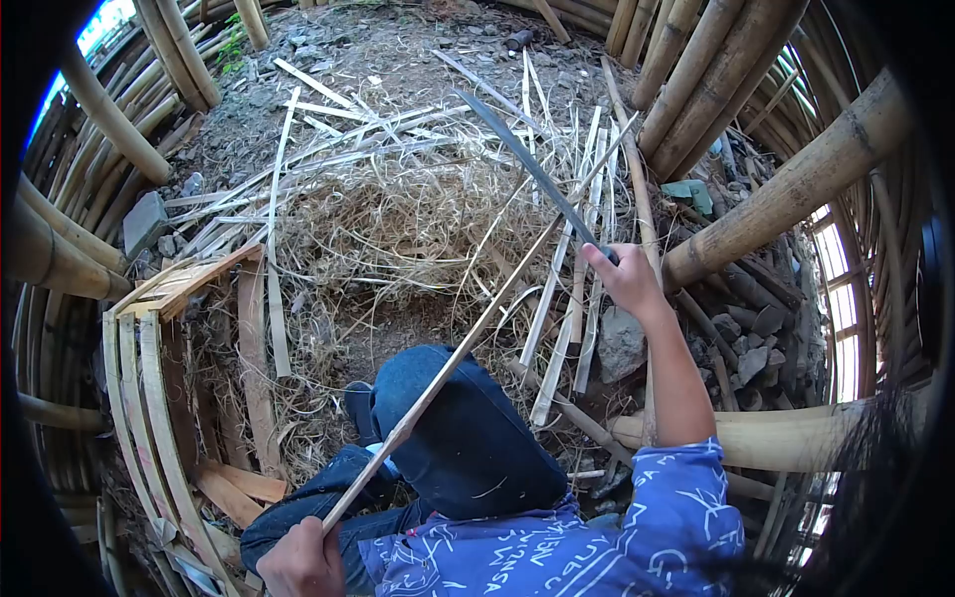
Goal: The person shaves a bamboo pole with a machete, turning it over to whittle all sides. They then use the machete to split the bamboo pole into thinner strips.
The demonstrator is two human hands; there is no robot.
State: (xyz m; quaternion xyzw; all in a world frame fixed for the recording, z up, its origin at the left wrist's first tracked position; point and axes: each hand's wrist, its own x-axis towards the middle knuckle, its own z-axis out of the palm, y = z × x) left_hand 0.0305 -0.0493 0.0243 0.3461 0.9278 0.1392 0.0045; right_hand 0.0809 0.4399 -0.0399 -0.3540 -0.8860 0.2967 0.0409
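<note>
My left hand, low in the view, is closed around the lower end of a long bamboo strip. The strip slants up to the right, passing over my bent knee. My right hand grips the dark handle of a machete, whose long curved blade points up and to the left. Near the handle, the blade overlaps the upper part of the strip in this view. Beyond my knees lies a heap of curly bamboo shavings.
Several pale split strips lie around the shavings. A slatted wooden crate stands at left. Thick bamboo poles lean in from the right, above rubble and a grey rock. More poles line the left side.
</note>
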